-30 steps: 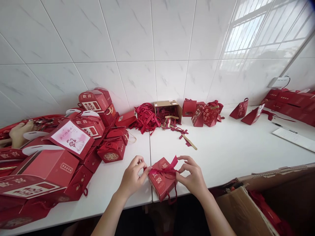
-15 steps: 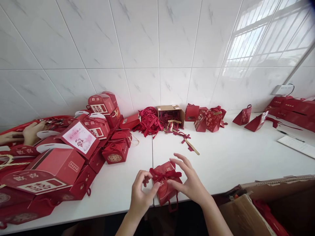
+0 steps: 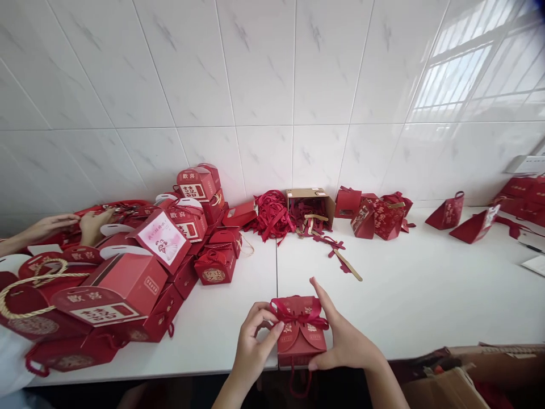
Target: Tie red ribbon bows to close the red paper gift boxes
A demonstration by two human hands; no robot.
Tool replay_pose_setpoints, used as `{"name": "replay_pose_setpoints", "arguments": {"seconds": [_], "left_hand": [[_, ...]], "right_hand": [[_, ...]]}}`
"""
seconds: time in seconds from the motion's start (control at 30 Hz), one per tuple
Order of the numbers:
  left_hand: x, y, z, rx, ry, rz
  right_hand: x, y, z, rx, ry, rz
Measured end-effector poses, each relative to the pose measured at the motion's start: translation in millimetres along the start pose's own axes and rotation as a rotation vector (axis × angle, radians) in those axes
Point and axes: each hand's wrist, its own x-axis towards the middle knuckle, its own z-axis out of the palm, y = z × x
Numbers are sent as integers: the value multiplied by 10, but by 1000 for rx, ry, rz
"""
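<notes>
A small red box (image 3: 301,341) with rounded flaps and gold characters sits at the front edge of the white table. Across its top runs a dark red ribbon bow (image 3: 298,319). My left hand (image 3: 258,338) pinches the bow's left loop between thumb and fingertips. On the box's right side rests my right hand (image 3: 347,341), its thumb low at the front corner and its fingers spread upward. A red cord loop (image 3: 300,386) hangs from the front of the box, below the table edge.
Red gift boxes (image 3: 114,284) are piled at the left, with another person's hands (image 3: 96,227) behind them. A ribbon heap (image 3: 272,216), an open carton (image 3: 309,196) and red bags (image 3: 387,218) line the wall. Cardboard boxes (image 3: 447,389) stand lower right.
The view has shifted left. The box is turned straighter, its front flaps now showing. My left fingers have closed on the bow loop, and my right thumb has moved down to the box's front corner.
</notes>
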Motion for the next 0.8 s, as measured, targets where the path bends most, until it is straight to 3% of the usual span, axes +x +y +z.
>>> {"name": "replay_pose_setpoints", "arguments": {"seconds": [0.17, 0.2, 0.27, 0.33, 0.4, 0.47, 0.53, 0.6, 0.8], "left_hand": [[47, -75, -239, -4, -43, 1], [87, -118, -328, 11, 19, -21], [204, -216, -548, 68, 256, -89], [353, -303, -797, 173, 518, -121], [508, -356, -1022, 328, 672, -98], [645, -369, -1175, 534, 748, -104], [756, -361, -1244, 707, 759, -133], [843, -352, -1253, 809, 744, -145], [1042, -349, -1195, 901, 599, -175]], "right_hand": [[-1, 75, 85, 79, -26, -52], [-14, 95, 70, 100, -1, -58], [-37, 150, -47, 126, 104, -42], [-42, 213, -265, 123, 361, 6], [-22, 270, -512, 41, 803, 65], [19, 323, -692, -98, 1155, 137], [79, 392, -751, -191, 1284, 198], [155, 497, -696, -223, 1231, 243], [403, 882, -228, -249, 785, 336]]}}
